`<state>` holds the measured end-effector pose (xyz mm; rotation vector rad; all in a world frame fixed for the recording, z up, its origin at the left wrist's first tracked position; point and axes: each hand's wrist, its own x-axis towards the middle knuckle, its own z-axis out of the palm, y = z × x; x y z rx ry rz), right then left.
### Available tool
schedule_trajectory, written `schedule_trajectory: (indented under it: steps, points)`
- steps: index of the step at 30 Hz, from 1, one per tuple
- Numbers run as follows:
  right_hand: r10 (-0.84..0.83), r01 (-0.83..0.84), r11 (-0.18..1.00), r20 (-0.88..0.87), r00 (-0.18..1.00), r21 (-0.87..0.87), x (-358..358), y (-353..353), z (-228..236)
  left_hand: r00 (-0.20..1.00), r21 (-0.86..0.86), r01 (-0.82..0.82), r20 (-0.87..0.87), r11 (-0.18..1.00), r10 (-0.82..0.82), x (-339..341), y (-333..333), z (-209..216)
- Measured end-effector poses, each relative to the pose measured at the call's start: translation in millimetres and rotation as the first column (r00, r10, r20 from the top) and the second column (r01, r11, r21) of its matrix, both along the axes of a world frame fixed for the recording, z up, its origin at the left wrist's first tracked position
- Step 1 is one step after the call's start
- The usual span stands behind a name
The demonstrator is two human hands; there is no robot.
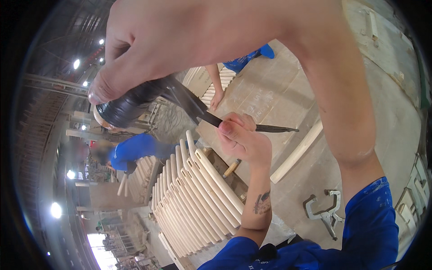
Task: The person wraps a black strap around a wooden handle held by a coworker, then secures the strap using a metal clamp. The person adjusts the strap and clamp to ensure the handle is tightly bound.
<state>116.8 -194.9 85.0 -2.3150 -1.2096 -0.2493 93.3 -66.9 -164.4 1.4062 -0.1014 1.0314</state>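
Observation:
My right hand [148, 49] is raised close to the camera, its fingers wrapped round a thick roll of shiny black strip [128, 105]. From the roll a twisted length of black strip [186, 101] runs down to my left hand [245, 137]. That hand is closed in a fist around the strip, thumb on top. A narrow tail [279, 128] of the strip sticks out past the fist to the right, above the table. The far side of the roll and most of the right fingers are hidden.
A row of pale slotted wooden parts [193, 202] stands left of my left forearm. On the table [292, 189] lie a wooden bar [297, 153], a metal clamp [325, 211] and a wooden-handled tool [232, 167]. A co-worker's hand [217, 99] rests at the far edge; another person in blue [135, 150] bends at left.

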Motion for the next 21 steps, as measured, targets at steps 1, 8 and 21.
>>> schedule_trajectory:
  steps: [1,8,21]
  points:
    - [0.011,-0.011,1.000,-0.001,1.000,0.013,0.7,-0.5,-1.9,0.999,-0.043,0.031,0.014,0.999,-0.030,-2.3,-1.2,0.9]
    - [0.113,-0.122,0.962,0.048,0.992,0.245,4.6,-2.6,-20.8,0.983,-0.172,0.181,0.017,0.968,-0.181,-24.8,-5.8,2.4]
    - [-0.028,-0.070,0.858,0.182,0.983,0.509,67.1,41.4,-26.1,0.986,-0.068,0.072,-0.149,0.995,-0.081,-67.3,-5.6,41.9]
